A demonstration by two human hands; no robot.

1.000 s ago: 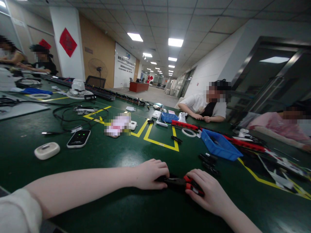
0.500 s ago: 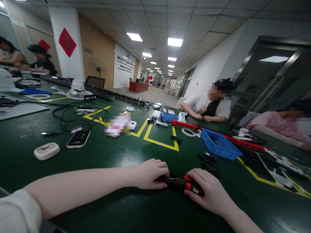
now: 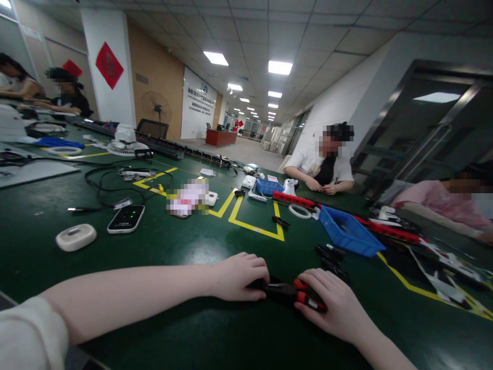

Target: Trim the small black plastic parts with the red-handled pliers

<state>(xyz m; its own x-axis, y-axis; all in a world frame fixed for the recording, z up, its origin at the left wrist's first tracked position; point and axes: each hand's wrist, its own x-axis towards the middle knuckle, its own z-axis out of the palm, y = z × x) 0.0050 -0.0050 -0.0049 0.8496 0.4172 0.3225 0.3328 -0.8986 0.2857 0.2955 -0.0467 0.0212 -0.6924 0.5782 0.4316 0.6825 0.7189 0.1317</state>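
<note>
Red-and-black pliers lie between my hands, low over the green table. My right hand is closed round their red handles. A small black piece at the tip of the pliers is pinched in the fingers of my left hand; most of it is hidden by those fingers. Several black parts lie on the table just beyond my right hand, and another black part rests by the yellow tape corner.
A blue bin stands at the right, beside a red strip. Further left are a phone, a black-faced device, a white case and dark cables. People sit across the table.
The view has shifted slightly. Across the table, the person in white has turned and lowered the head. My hands and the pliers hold nearly the same pose.
</note>
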